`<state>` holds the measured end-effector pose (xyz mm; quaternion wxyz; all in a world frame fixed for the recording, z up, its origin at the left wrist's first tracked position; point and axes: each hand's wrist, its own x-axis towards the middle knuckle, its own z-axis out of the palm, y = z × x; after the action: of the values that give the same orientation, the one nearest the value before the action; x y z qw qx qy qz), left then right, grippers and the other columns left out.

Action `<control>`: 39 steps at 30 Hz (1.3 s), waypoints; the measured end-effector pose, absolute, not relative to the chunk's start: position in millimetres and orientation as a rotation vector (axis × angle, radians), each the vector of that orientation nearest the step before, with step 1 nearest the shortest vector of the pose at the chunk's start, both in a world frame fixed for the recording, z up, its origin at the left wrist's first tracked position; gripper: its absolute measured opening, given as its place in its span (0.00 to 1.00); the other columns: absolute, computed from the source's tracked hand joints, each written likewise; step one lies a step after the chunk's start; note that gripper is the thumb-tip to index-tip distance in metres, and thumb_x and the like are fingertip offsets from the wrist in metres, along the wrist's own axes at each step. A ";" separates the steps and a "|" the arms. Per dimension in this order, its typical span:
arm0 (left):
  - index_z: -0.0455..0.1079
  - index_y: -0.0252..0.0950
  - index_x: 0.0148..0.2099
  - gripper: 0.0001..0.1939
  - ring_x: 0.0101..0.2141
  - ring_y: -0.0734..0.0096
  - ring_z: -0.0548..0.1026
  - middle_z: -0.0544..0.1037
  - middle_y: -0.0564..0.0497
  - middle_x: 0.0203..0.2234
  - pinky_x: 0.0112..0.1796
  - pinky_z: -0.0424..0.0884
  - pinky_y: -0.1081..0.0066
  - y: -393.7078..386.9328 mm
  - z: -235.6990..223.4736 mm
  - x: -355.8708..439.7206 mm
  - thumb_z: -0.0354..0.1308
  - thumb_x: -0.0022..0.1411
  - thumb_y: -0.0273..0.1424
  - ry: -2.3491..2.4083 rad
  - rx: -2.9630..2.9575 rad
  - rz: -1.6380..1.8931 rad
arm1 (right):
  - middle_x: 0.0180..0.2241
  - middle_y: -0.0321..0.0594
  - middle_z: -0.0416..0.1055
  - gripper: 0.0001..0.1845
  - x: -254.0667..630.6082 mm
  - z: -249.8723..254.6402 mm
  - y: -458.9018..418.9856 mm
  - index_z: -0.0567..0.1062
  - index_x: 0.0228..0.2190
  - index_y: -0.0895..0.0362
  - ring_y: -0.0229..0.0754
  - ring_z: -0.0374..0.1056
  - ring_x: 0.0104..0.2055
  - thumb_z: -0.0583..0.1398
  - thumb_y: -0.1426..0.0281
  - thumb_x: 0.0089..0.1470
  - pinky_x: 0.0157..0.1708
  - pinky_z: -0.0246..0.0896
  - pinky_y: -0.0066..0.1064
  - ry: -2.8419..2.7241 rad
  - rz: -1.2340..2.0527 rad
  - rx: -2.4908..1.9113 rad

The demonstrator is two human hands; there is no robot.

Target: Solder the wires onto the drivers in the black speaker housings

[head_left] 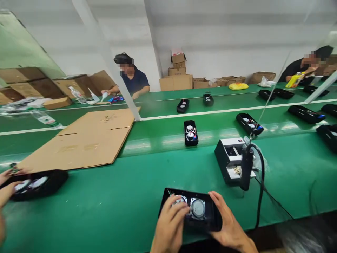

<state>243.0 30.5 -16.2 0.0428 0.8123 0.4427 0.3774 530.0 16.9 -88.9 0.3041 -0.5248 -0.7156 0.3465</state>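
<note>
A black speaker housing with two round silver drivers is tilted up at the near edge of the green bench. My right hand is closed around its right end, thumb and fingers on opposite sides. My left hand lies over its left part, fingers bent and close together on the left driver, which they partly cover; the thumb is hidden. The right driver is in full view. Thin wires show near my left fingertips. A black-handled electric screwdriver hangs to the right, beside a black-and-white screw feeder.
Another person's hands work on a similar housing at far left. A flat cardboard sheet lies across the bench. More housings sit on the green belt. A cable runs down at right. Two people sit opposite.
</note>
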 end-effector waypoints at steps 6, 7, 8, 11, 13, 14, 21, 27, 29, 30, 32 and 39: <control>0.80 0.46 0.52 0.17 0.60 0.54 0.81 0.86 0.51 0.51 0.58 0.84 0.50 65.8 6.5 204.4 0.57 0.71 0.21 1.379 2.758 1.002 | 0.79 0.53 0.50 0.60 590.2 -9.2 39.0 0.58 0.75 0.49 0.61 0.51 0.80 0.68 0.77 0.43 0.78 0.48 0.56 -1.989 1.191 -1.480; 0.80 0.46 0.52 0.16 0.62 0.52 0.79 0.85 0.50 0.53 0.58 0.84 0.49 71.8 5.9 206.4 0.57 0.71 0.22 1.338 2.802 0.956 | 0.79 0.51 0.49 0.59 593.7 -3.9 39.4 0.59 0.75 0.47 0.61 0.51 0.80 0.69 0.76 0.44 0.78 0.48 0.57 -1.984 1.222 -1.480; 0.81 0.46 0.50 0.15 0.63 0.50 0.78 0.85 0.49 0.54 0.57 0.84 0.49 77.2 5.4 209.7 0.58 0.71 0.23 1.300 2.833 0.909 | 0.80 0.50 0.48 0.57 596.0 -0.7 38.7 0.60 0.74 0.46 0.61 0.50 0.80 0.70 0.75 0.46 0.78 0.48 0.58 -1.977 1.244 -1.470; 0.82 0.47 0.46 0.15 0.64 0.51 0.77 0.85 0.50 0.53 0.60 0.81 0.47 87.3 8.7 222.4 0.58 0.71 0.22 1.197 2.859 0.859 | 0.79 0.51 0.52 0.46 598.2 1.7 33.3 0.66 0.71 0.46 0.63 0.52 0.79 0.71 0.66 0.54 0.76 0.51 0.62 -1.889 1.176 -1.381; 0.81 0.46 0.45 0.18 0.64 0.55 0.76 0.84 0.51 0.52 0.63 0.78 0.46 88.8 16.3 230.7 0.56 0.71 0.19 1.159 2.834 0.914 | 0.72 0.53 0.66 0.30 594.3 3.7 30.7 0.76 0.64 0.48 0.61 0.63 0.74 0.68 0.62 0.61 0.73 0.59 0.60 -1.722 1.028 -1.332; 0.81 0.46 0.47 0.19 0.64 0.57 0.76 0.84 0.50 0.52 0.64 0.77 0.46 88.3 20.9 235.2 0.55 0.71 0.18 1.142 2.822 0.954 | 0.66 0.52 0.73 0.21 589.7 6.3 30.5 0.80 0.57 0.49 0.59 0.69 0.70 0.66 0.62 0.64 0.70 0.65 0.56 -1.626 0.956 -1.327; 0.79 0.44 0.49 0.18 0.50 0.67 0.82 0.83 0.51 0.44 0.63 0.77 0.55 80.5 36.5 274.4 0.55 0.71 0.16 0.981 2.737 1.213 | 0.47 0.43 0.86 0.19 513.5 33.3 47.7 0.84 0.49 0.53 0.49 0.82 0.47 0.73 0.67 0.55 0.52 0.78 0.39 -1.662 1.043 -1.228; 0.75 0.40 0.52 0.07 0.50 0.62 0.83 0.82 0.44 0.48 0.53 0.84 0.62 63.8 25.4 259.5 0.60 0.75 0.34 1.229 2.521 1.228 | 0.40 0.41 0.89 0.09 500.9 30.6 63.6 0.88 0.43 0.51 0.45 0.84 0.41 0.65 0.70 0.65 0.46 0.77 0.35 -1.780 0.886 -1.156; 0.76 0.41 0.50 0.11 0.57 0.55 0.80 0.79 0.40 0.56 0.56 0.83 0.55 56.0 20.1 246.7 0.63 0.73 0.41 1.226 2.572 1.107 | 0.38 0.39 0.89 0.09 510.6 32.3 61.1 0.88 0.39 0.50 0.45 0.83 0.39 0.66 0.70 0.65 0.44 0.75 0.35 -1.965 0.841 -1.118; 0.76 0.41 0.49 0.12 0.61 0.50 0.78 0.78 0.39 0.59 0.58 0.82 0.50 52.4 17.3 241.6 0.65 0.71 0.43 1.199 2.627 1.023 | 0.37 0.38 0.89 0.09 514.1 33.8 58.1 0.88 0.38 0.50 0.44 0.82 0.37 0.65 0.71 0.66 0.43 0.74 0.35 -2.080 0.817 -1.102; 0.78 0.42 0.49 0.13 0.67 0.42 0.72 0.75 0.38 0.64 0.62 0.78 0.42 46.9 11.4 235.8 0.69 0.68 0.43 1.144 2.731 0.870 | 0.36 0.37 0.88 0.12 515.6 37.2 50.4 0.87 0.37 0.51 0.42 0.81 0.35 0.63 0.75 0.65 0.39 0.70 0.33 -2.286 0.758 -1.103; 0.77 0.42 0.49 0.18 0.68 0.41 0.72 0.76 0.40 0.66 0.64 0.75 0.38 44.5 -3.8 245.3 0.71 0.57 0.24 1.164 2.745 0.777 | 0.34 0.37 0.84 0.14 489.3 42.5 38.6 0.81 0.36 0.55 0.42 0.77 0.34 0.58 0.83 0.61 0.31 0.61 0.34 -2.599 0.563 -1.275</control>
<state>245.3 44.5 -3.8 0.0301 0.8905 0.3777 0.2520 489.3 38.6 42.5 0.0961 -0.4304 -0.8772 0.1900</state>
